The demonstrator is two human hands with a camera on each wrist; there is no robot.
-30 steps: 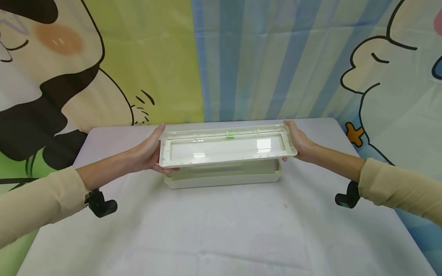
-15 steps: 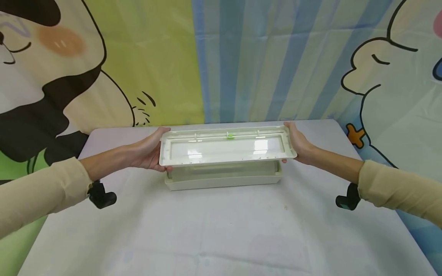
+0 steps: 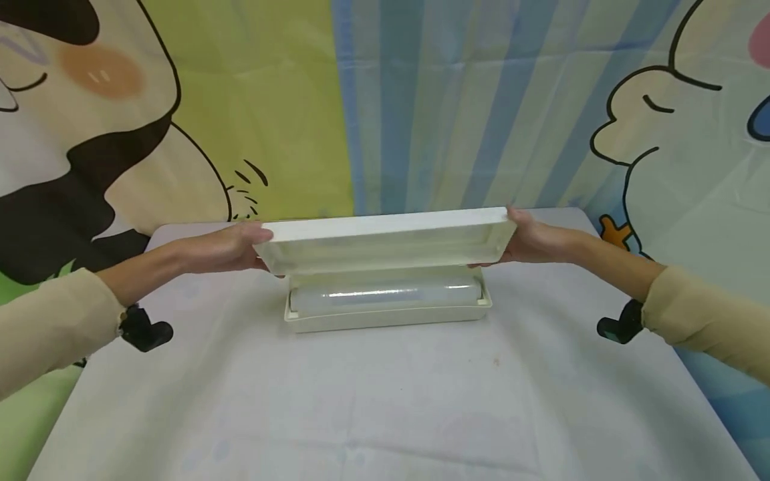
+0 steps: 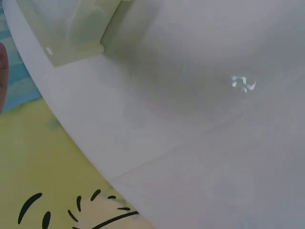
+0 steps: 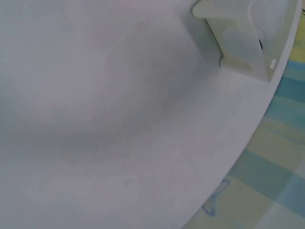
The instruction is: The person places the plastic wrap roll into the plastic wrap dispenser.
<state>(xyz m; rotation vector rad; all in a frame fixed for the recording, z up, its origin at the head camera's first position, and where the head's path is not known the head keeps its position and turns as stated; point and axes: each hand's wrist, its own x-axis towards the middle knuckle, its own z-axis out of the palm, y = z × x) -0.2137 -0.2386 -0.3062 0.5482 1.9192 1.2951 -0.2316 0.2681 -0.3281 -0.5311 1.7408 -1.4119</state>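
Observation:
Both hands hold a long cream-white lid [image 3: 385,223] in the head view, its hollow side facing me. At its left end the left hand [image 3: 224,250] grips with the thumb on top. The right hand [image 3: 537,238] grips the other end. Below and slightly nearer stands the open base [image 3: 388,318] of a cling film box, with a wrapped roll of cling film [image 3: 385,294] lying in it. The lid hangs above the base's far side. In the left wrist view a fingertip [image 4: 2,71] shows at the left edge; the right wrist view shows no hand.
A white cloth [image 3: 385,407] covers the table. Behind it hangs a cartoon-printed curtain [image 3: 481,107], close to the table's far edge. The end of the base [image 5: 236,43] appears at the top right of the right wrist view. Black wrist cameras [image 3: 144,329] sit below both forearms.
The hands have tilted the lid, so its windowed face with the green slider has turned out of sight and its hollow side shows. The roll in the base has come into view.

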